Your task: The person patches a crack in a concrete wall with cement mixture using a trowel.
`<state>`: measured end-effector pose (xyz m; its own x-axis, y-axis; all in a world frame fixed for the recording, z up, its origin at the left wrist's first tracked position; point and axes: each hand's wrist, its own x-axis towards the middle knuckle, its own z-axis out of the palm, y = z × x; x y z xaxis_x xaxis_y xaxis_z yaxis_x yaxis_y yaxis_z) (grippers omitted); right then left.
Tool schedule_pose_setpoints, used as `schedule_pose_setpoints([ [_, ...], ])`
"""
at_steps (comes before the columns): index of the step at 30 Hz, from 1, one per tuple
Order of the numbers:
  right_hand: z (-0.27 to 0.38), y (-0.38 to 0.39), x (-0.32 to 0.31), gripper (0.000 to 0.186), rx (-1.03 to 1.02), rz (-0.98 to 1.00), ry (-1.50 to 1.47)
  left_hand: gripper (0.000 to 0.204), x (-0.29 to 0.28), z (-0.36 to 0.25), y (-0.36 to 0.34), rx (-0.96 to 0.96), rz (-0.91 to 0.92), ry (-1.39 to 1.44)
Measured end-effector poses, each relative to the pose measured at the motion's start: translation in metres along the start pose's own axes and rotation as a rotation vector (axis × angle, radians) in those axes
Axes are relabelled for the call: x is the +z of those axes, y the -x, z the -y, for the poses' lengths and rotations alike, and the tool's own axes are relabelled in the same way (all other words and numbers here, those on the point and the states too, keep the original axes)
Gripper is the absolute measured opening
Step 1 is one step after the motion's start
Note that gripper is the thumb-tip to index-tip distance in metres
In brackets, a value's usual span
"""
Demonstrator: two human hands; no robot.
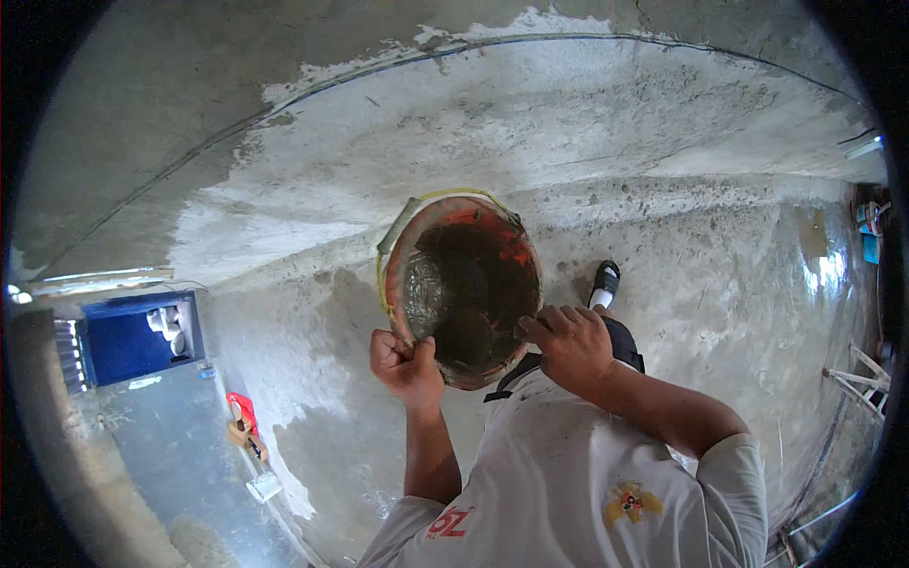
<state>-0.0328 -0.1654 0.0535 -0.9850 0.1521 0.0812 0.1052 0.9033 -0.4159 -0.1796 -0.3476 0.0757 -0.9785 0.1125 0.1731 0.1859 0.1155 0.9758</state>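
Note:
I hold an orange-red plastic bucket (507, 248), smeared with grey, with a yellow handle and wet grey mix inside, in front of my body. My left hand (405, 367) grips its lower-left rim with curled fingers and thumb. On the lower-right rim, my right hand (568, 346) has its fingers curled over the edge. The bucket hides part of my body, and my sandalled foot (604, 282) shows on the floor to its right.
A patchy grey plastered wall (587, 114) with a cable stretches across the top. At left are a blue-framed opening (118, 341), a red object (241, 412) and a small white container (265, 486). A pale ladder-like frame (857, 379) stands at right.

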Motion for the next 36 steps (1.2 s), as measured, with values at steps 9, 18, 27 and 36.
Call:
schedule_pose_setpoints([
  [9, -0.008, -0.01, 0.003, 0.051, 0.23, 0.194, -0.233, 0.036, 0.01, -0.008, -0.001, 0.126, 0.031, -0.172],
  [18, -0.021, -0.033, -0.044, 0.039, 0.346, 0.045, -0.413, 0.038, 0.025, -0.018, -0.001, 0.007, -0.057, -0.004],
  [27, -0.098, -0.013, -0.097, 0.04, 0.425, -0.412, -0.473, 0.04, 0.072, -0.013, -0.02, -0.022, -0.084, 0.137],
  [36, -0.228, 0.018, -0.168, 0.042, 0.24, -0.622, -0.444, 0.04, 0.144, -0.037, -0.027, -0.008, -0.025, 0.041],
])
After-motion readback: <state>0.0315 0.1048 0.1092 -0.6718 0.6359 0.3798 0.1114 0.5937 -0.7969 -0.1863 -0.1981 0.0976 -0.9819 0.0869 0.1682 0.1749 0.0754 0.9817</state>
